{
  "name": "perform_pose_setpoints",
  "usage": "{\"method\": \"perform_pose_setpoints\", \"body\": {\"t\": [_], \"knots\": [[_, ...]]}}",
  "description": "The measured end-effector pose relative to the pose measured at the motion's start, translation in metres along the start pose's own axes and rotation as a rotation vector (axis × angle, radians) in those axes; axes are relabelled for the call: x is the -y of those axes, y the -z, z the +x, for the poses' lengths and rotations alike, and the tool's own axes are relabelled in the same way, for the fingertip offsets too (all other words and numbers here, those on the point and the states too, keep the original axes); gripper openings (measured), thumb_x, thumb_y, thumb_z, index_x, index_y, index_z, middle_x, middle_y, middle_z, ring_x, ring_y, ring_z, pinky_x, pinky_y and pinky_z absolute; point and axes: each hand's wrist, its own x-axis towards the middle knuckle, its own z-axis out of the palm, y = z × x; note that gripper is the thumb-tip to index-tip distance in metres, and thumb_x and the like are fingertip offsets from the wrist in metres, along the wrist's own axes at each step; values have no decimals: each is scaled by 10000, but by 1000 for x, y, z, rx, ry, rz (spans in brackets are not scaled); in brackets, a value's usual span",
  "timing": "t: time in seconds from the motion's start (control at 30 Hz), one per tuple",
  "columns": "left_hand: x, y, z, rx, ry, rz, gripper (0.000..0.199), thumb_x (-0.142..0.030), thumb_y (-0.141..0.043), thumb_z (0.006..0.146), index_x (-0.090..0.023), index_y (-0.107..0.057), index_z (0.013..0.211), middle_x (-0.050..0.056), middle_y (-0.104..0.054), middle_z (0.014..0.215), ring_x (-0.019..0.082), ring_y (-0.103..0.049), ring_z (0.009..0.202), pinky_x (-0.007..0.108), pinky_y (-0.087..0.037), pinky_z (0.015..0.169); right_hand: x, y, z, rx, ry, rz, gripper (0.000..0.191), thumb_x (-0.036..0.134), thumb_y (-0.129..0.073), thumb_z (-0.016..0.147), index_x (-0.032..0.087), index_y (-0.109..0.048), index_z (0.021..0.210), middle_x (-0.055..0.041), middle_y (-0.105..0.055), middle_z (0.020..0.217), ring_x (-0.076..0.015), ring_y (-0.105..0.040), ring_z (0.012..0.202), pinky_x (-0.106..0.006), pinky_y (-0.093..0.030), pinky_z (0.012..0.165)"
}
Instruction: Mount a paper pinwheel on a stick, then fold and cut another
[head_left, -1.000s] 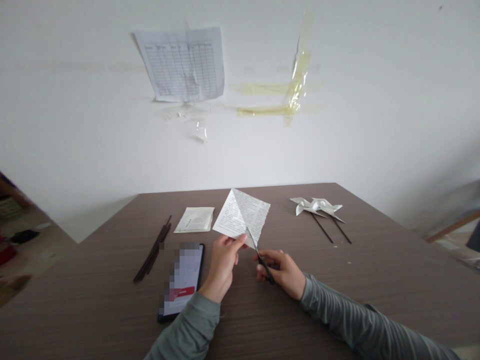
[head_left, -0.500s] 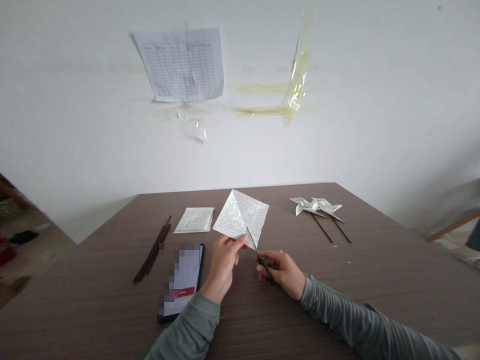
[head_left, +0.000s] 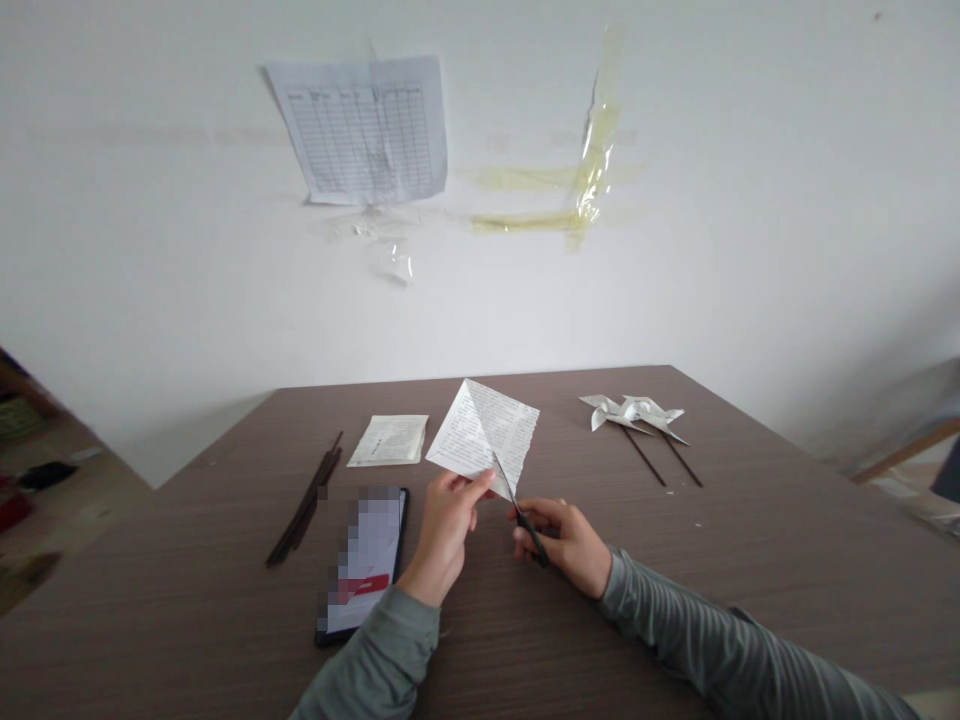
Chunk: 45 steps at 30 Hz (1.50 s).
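A square sheet of printed paper (head_left: 480, 430), creased along a diagonal, is pinched at its near edge by my left hand (head_left: 442, 530). My right hand (head_left: 566, 540) grips a pair of scissors (head_left: 534, 538) with black handles. The blades lie at the paper's near corner, pointing along the crease toward its middle. Just left of this sheet rests a stack of similar printed paper squares (head_left: 388, 440). To the right are two paper pinwheels (head_left: 634, 412) on thin dark sticks.
A phone (head_left: 367, 565) lies left of my left wrist, its screen partly blurred. Beyond it is a bundle of dark sticks (head_left: 304, 510). The brown table (head_left: 750, 540) meets a white wall bearing a taped printed sheet (head_left: 367, 130). Small paper scraps dot the table's right side.
Hardly anything differs. The scissors and both hands keep almost the same position at the paper.
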Motion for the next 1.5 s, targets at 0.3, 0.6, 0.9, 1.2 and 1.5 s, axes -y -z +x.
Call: {"method": "perform_pose_setpoints", "body": {"t": [0.3, 0.6, 0.9, 1.2, 1.5], "knots": [[0, 0, 0, 8, 9, 13, 361, -408, -1077, 590, -214, -822, 755, 74, -880, 796, 191, -751, 661, 217, -268, 475, 0, -1, 1, -10, 11, 4, 647, 886, -1005, 858, 277, -844, 1004, -67, -853, 735, -294, -773, 662, -433, -682, 724], [0, 0, -1, 10, 11, 23, 304, -378, -1051, 629, -218, -827, 757, 77, -883, 808, 207, -769, 688, 220, -267, 481, 0, 0, 2, -3, 20, -31, 658, 883, -980, 862, 261, -826, 1012, -50, -814, 706, -277, -722, 640, -426, -655, 706], [-2, -1, -1, -9, -5, -14, 411, -437, -1113, 601, -217, -811, 771, 26, -831, 773, 144, -664, 622, 209, -282, 458, -1, 0, 1, -8, -2, -36, 629, 864, -1003, 837, 276, -860, 1005, -86, -849, 733, -334, -777, 670, -479, -689, 751], [-3, -2, 0, -25, -40, -28, 526, -494, -1170, 559, -226, -740, 703, -82, -647, 611, 57, -412, 495, 208, -258, 438, 0, -1, 1, -14, 10, -76, 615, 874, -1028, 840, 296, -904, 1010, -99, -895, 774, -368, -835, 701, -536, -758, 903], [-6, -4, -2, -36, -38, -29, 554, -563, -1143, 508, -222, -739, 675, -66, -657, 603, 47, -380, 486, 221, -224, 453, -3, 0, 1, -6, 26, -74, 641, 886, -1018, 846, 276, -944, 1032, -114, -931, 812, -374, -860, 723, -481, -731, 783]]}}
